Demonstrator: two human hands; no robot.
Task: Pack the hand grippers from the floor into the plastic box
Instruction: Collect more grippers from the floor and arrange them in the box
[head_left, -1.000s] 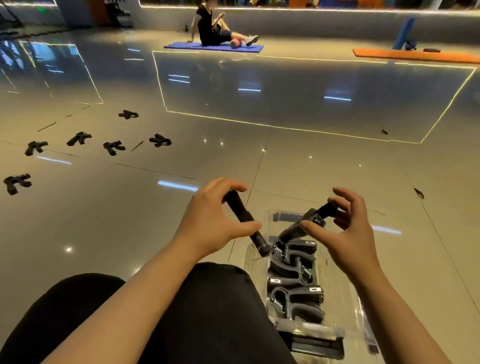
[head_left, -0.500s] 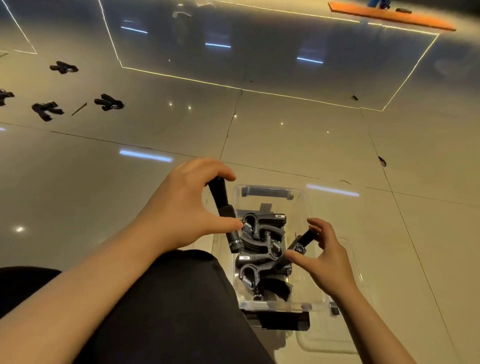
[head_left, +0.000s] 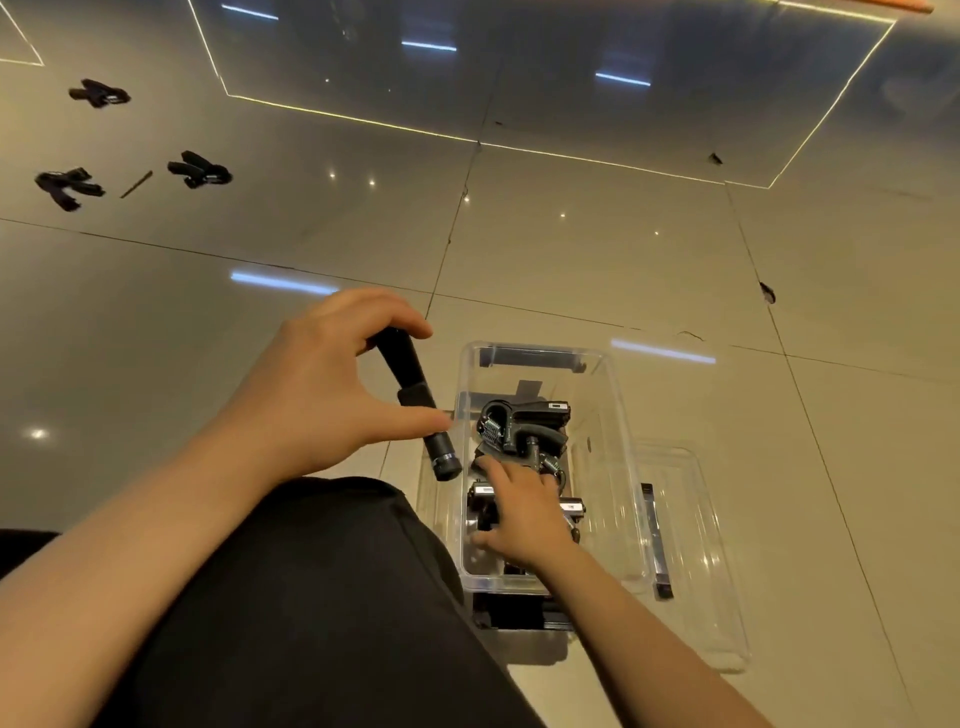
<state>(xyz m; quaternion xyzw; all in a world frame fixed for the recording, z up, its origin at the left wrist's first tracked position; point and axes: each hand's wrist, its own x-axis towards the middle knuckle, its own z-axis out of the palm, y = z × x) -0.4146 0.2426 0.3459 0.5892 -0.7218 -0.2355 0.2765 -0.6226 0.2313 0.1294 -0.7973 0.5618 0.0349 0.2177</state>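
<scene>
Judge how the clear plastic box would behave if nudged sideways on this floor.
The plastic box probably slides easily: the floor tiles look glossy. Its thin clear walls likely flex somewhat. The hand grippers piled inside add weight, so tipping seems unlikely.

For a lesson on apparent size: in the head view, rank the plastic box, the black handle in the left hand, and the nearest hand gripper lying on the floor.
1. plastic box
2. black handle
3. floor hand gripper, which lies farther away, so true size is unsure.
</scene>
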